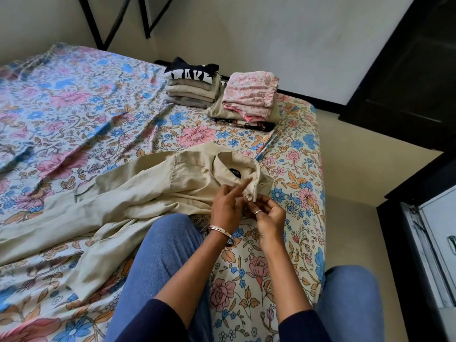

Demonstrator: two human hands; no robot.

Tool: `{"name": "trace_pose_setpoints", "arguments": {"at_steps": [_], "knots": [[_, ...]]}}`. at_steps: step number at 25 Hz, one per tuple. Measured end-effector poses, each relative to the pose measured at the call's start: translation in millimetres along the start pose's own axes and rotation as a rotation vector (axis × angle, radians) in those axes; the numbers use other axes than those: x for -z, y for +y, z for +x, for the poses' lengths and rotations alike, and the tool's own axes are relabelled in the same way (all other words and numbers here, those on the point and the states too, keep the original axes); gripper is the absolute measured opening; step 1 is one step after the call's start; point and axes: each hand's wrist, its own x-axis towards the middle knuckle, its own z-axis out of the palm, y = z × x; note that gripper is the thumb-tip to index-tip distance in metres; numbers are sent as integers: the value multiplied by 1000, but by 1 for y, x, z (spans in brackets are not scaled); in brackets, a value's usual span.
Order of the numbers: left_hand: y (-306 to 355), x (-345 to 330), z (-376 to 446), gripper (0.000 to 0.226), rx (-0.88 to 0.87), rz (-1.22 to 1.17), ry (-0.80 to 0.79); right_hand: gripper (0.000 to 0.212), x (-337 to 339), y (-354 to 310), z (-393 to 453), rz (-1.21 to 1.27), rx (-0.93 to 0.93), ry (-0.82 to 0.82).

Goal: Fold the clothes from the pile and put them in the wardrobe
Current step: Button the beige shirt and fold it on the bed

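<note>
A beige collared shirt lies spread across the bed, collar toward the right edge, its long sleeves trailing left. Inside the collar sits a small black label with white lettering too small to read in full. Both hands work at the collar front: the left hand, a bangle on its wrist, pinches the fabric with its forefinger stretched out, and the right hand, wearing a ring, pinches the same spot from the other side. Beyond the shirt, near the far edge of the bed, stand two folded stacks. The left stack is topped by a dark garment with large white letters, partly readable as "AKE". The right stack carries pink patterned cloth on top.
</note>
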Motion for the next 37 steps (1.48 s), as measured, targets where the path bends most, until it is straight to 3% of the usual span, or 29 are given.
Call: {"name": "trace_pose_setpoints", "arguments": {"at_steps": [5,7,10,13,17,21,28,33,37], "knots": [[-4,2,2,6,-118,227,75,34,11,-6,3,40,46,103],[-6,2,3,2,-210,399,126,39,13,-12,4,4,73,88],[-4,6,3,19,-247,534,148,43,11,-17,1,-194,152,31],[0,10,7,14,-120,410,98,44,5,-13,-3,-401,241,12],[-3,15,13,10,139,-52,-17,46,1,-10,-7,-619,360,38],[-2,14,11,15,299,-299,-80,52,1,-12,-9,-700,359,55],[-1,10,11,16,440,-420,14,54,-5,-10,-8,-685,344,29],[0,7,10,18,402,-322,78,50,1,-12,-4,-628,247,3],[0,7,10,17,357,-258,75,60,-2,-17,-4,-567,232,-12]]}}
